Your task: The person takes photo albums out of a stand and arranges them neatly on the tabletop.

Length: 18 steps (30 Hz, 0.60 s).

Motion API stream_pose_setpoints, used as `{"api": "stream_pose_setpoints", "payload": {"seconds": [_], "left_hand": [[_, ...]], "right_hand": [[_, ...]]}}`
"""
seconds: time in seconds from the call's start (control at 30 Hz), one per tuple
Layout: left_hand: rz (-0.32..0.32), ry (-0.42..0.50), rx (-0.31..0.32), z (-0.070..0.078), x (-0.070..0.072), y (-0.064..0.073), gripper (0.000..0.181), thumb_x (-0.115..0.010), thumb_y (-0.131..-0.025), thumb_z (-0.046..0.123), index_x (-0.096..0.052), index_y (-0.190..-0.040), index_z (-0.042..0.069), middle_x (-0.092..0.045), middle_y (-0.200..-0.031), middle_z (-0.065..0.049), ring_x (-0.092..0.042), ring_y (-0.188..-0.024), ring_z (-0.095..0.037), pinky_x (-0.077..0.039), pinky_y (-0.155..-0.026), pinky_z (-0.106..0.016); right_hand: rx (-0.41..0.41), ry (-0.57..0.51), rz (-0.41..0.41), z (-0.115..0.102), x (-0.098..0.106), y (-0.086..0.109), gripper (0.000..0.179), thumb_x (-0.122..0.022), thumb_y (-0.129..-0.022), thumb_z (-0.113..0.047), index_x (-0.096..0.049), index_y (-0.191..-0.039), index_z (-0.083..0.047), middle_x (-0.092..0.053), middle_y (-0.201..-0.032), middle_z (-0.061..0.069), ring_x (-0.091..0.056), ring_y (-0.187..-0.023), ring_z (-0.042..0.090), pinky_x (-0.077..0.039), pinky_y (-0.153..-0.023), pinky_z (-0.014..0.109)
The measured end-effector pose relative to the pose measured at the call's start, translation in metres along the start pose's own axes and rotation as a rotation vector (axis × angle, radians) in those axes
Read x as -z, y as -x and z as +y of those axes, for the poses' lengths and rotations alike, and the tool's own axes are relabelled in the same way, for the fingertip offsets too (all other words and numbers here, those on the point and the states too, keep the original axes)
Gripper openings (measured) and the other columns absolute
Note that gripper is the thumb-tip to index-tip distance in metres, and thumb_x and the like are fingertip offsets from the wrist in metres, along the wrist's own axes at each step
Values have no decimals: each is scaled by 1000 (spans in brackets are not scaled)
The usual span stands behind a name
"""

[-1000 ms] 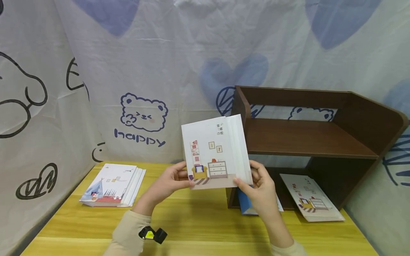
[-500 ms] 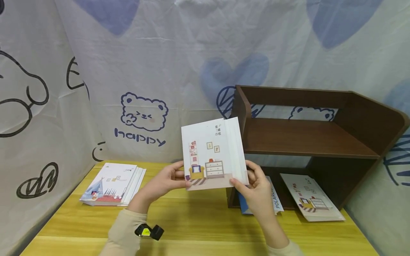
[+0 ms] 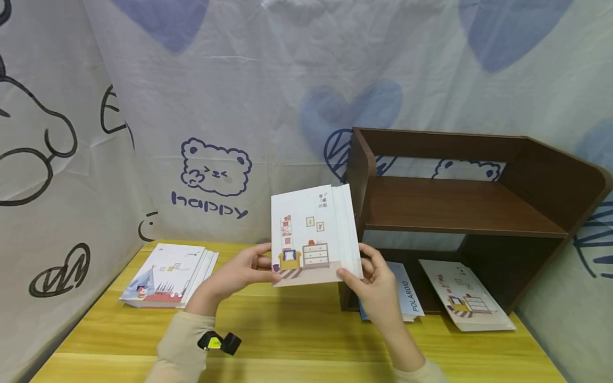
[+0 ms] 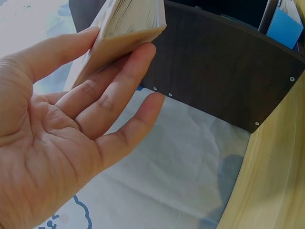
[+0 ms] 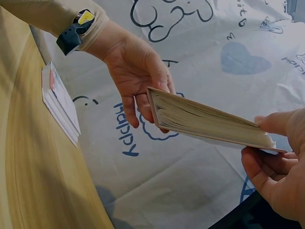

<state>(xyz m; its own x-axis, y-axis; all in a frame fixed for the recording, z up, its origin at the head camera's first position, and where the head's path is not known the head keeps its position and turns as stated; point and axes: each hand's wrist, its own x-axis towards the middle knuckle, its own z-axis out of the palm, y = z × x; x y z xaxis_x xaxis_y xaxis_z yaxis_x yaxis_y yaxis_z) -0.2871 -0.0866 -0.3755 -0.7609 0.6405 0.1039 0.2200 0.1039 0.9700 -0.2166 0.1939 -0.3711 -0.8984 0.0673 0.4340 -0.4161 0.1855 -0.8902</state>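
Note:
Both hands hold up a white photo album (image 3: 306,234), its cover printed with a yellow armchair and a chest of drawers. At its lower left corner my left hand (image 3: 244,271) pinches it, thumb in front and fingers behind. My right hand (image 3: 375,282) grips the lower right corner the same way. Seen edge-on in the right wrist view, the album (image 5: 209,119) shows its thick stack of pages between the covers. In the left wrist view, the left hand (image 4: 71,109) has its thumb and fingers on either side of the album's corner (image 4: 128,28).
A dark brown two-level shelf (image 3: 460,205) stands on the wooden table (image 3: 287,340) at the right. In its lower level lean a blue-and-white POLAROID album (image 3: 407,292) and a matching armchair-print album (image 3: 464,298). More white albums (image 3: 167,276) lie at the table's left.
The held album has moved slightly left and down, with both hands following. More of the POLAROID album now shows behind the right hand.

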Motion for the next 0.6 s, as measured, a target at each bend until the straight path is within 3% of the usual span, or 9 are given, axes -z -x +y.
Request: {"api": "stream_pose_setpoints", "payload": {"seconds": [0.3,0.6], "left_hand": [[-16,-6,4,-3,5,0,72,-67,-90,9,-28,-148,-5,-65,-121,-27,-70,-99,-15,-55,-92,-31],[-26,1,8,-7,10,1,71,-66,-90,7,-28,-148,-7,-65,-121,-27,-70,-99,-15,-55,-92,-31]], "right_hand": [[-61,-39,-5,5,-6,-2,59,-76,-82,-5,-48,-135,-3,-69,-106,26,-70,-87,13,-57,-74,17],[-117,-91,7,10,-13,-1,59,-73,-83,2,-48,-136,-5,-68,-108,27,-70,-86,10,-57,-74,19]]}}
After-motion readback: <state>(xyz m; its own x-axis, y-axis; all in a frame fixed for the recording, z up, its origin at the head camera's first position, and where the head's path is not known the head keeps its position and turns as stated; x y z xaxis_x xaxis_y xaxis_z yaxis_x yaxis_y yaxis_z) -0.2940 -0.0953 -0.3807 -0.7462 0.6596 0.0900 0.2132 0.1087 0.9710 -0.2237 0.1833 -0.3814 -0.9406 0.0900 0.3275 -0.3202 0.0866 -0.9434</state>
